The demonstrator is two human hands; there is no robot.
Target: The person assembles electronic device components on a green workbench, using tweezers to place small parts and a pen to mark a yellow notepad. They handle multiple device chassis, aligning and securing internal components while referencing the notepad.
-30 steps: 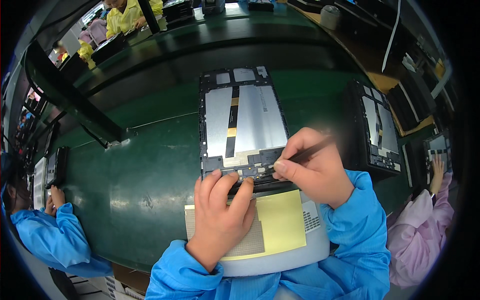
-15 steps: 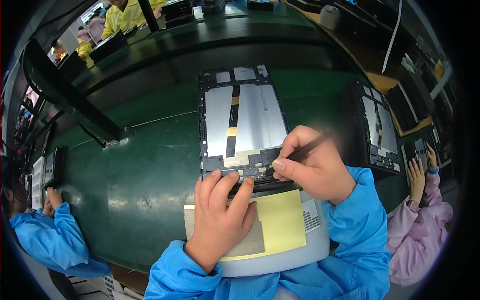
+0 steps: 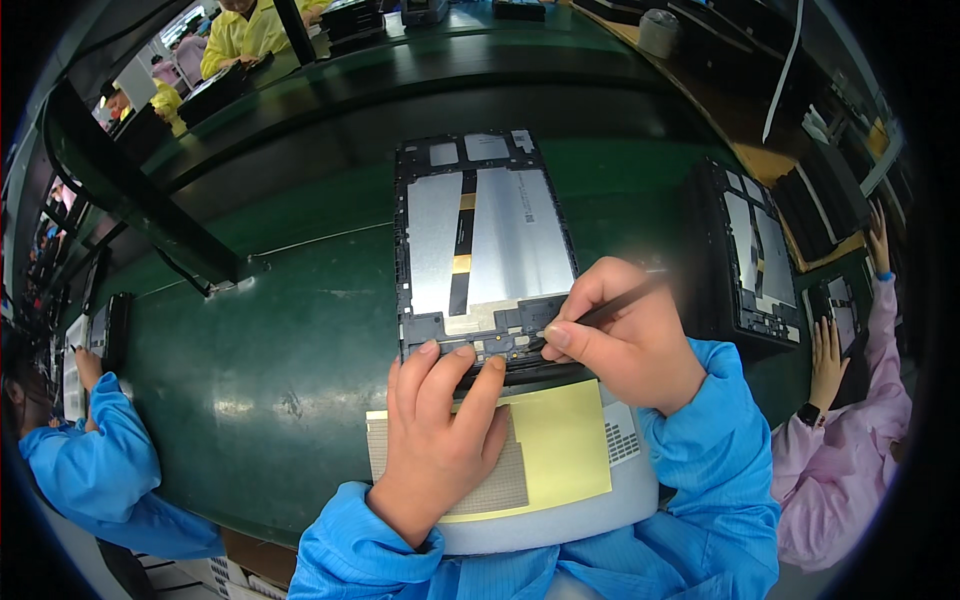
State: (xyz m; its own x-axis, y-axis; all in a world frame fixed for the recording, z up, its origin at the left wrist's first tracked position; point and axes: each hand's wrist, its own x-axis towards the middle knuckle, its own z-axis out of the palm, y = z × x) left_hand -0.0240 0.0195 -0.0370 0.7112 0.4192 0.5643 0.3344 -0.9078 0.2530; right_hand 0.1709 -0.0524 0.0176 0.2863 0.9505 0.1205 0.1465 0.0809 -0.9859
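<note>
An opened tablet [image 3: 510, 240] lies before me, its silver back plate and dark frame showing, with a black and gold flex cable [image 3: 463, 250] running down it. My left hand [image 3: 440, 425] rests its spread fingertips along the tablet's near edge, over the row of small parts. Between thumb and fingers, my right hand [image 3: 630, 330] pinches dark, slender tweezers [image 3: 630, 294]. Their tips reach the lower right part of the tablet and are mostly hidden by my fingers. Under my left hand are a yellow sheet [image 3: 565, 440] and a beige sheet of small gridded pieces [image 3: 512, 480].
Another opened tablet [image 3: 755, 245] tops a dark stack at the right. A dark metal post [image 3: 150, 200] stands at the left of the green table [image 3: 270, 370]. Co-workers sit on both sides, one in a blue sleeve [image 3: 90, 450], one in a pink sleeve [image 3: 840, 480].
My hands and the tablet have barely moved. At the right, a co-worker's far arm has stretched away from their tablet; at the left, a co-worker's hand has moved farther up.
</note>
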